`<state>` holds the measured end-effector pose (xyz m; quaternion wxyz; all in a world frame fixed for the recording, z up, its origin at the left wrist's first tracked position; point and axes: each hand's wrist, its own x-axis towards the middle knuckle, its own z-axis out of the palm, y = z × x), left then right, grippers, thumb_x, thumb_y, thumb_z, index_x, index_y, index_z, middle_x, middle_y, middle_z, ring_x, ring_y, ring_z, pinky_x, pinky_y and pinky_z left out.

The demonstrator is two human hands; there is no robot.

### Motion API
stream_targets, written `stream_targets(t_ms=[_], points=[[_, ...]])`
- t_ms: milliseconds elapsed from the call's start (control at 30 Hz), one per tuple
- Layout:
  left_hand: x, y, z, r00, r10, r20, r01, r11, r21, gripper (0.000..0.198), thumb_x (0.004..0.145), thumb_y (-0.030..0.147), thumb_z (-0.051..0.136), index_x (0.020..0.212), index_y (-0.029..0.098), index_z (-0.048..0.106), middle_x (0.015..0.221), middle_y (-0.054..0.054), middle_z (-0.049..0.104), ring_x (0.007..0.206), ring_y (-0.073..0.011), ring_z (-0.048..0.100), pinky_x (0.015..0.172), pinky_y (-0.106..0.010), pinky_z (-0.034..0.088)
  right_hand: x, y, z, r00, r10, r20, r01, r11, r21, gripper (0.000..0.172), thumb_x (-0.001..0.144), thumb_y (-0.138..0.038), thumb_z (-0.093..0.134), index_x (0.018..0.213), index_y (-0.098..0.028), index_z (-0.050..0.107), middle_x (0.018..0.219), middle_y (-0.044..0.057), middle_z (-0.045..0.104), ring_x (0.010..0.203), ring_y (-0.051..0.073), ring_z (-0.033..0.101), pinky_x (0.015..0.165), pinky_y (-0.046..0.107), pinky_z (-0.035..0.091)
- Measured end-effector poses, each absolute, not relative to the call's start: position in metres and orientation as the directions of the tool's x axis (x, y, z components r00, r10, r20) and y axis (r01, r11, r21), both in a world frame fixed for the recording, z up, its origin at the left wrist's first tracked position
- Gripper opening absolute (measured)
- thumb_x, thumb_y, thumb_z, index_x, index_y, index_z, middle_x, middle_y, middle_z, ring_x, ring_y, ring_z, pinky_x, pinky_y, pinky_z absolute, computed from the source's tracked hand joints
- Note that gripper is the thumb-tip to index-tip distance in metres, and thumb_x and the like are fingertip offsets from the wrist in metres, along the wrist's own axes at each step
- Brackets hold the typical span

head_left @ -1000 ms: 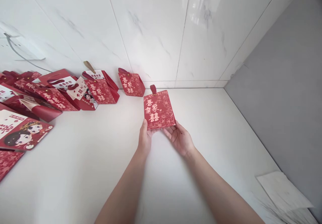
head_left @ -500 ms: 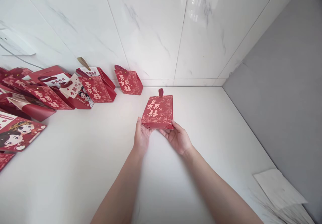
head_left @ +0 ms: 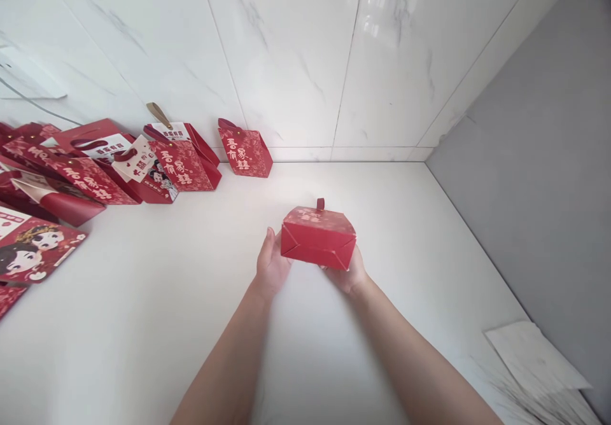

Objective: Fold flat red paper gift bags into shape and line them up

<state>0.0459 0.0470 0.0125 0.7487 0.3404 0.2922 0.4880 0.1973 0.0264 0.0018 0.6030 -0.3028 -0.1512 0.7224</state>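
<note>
A red paper gift box is tilted up in front of me, its folded bottom facing me and its short strap handle pointing away. Its printed front is seen at a steep slant. My left hand cups the box's left side, thumb raised just off the edge and fingers partly hidden beneath. Under the right side, my right hand grips the box; its thumb is hidden behind the box and a few fingertips show below the lower edge.
Another red gift box stands against the tiled wall, left of the held one. Several more red and white boxes crowd the left side. A grey panel bounds the right, with a pale sheet near its foot.
The gift box has been tipped so its bottom turns toward me, and it has shifted slightly right and nearer. My left thumb has come away from its edge.
</note>
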Motion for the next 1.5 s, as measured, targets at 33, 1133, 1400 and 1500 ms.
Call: stream_targets(t_ms=[33,1133,1400,1500], points=[[0.0462,0.0466,0.0133,0.406,0.912,-0.062,-0.517,0.285,0.807,0.068,0.084,0.074,0.053,0.119,0.019,0.069,0.113,-0.013,0.073,0.119,-0.0377,0.063,0.096,-0.05,0.052,0.1985,0.027,0.0027,-0.099,0.967,-0.237,-0.777,-0.223,-0.588,0.021,0.085,-0.04,0.065,0.095,-0.023,0.071,0.073,0.002,0.074,0.058,0.019,0.064,0.049,0.029,0.05],[0.0497,0.0468,0.0119,0.45,0.892,-0.048,-0.495,0.293,0.818,0.033,0.086,0.045,0.066,0.097,0.014,0.069,0.102,-0.017,0.077,0.113,-0.0346,0.068,0.098,-0.048,0.049,0.2008,0.0247,0.0056,-0.118,0.985,-0.122,-0.849,-0.164,-0.502,0.046,0.091,-0.065,0.05,0.097,-0.024,0.071,0.083,0.003,0.075,0.078,0.02,0.068,0.081,0.035,0.055],[0.0495,0.0465,0.0122,0.458,0.888,-0.044,-0.486,0.291,0.824,0.034,0.087,0.044,0.065,0.104,0.014,0.069,0.101,-0.016,0.077,0.11,-0.0331,0.07,0.095,-0.046,0.05,0.2005,0.026,0.0025,-0.096,0.986,-0.134,-0.854,-0.151,-0.497,0.043,0.09,-0.063,0.052,0.092,-0.024,0.07,0.081,0.003,0.075,0.075,0.02,0.068,0.077,0.035,0.056],[0.0502,0.0465,0.0125,0.464,0.884,-0.055,-0.483,0.305,0.821,0.035,0.087,0.046,0.066,0.101,0.014,0.07,0.1,-0.016,0.077,0.107,-0.0318,0.07,0.092,-0.043,0.051,0.2009,0.0257,0.0038,-0.11,0.986,-0.122,-0.866,-0.155,-0.476,0.043,0.091,-0.062,0.052,0.096,-0.024,0.071,0.082,0.003,0.075,0.076,0.02,0.069,0.077,0.034,0.057]])
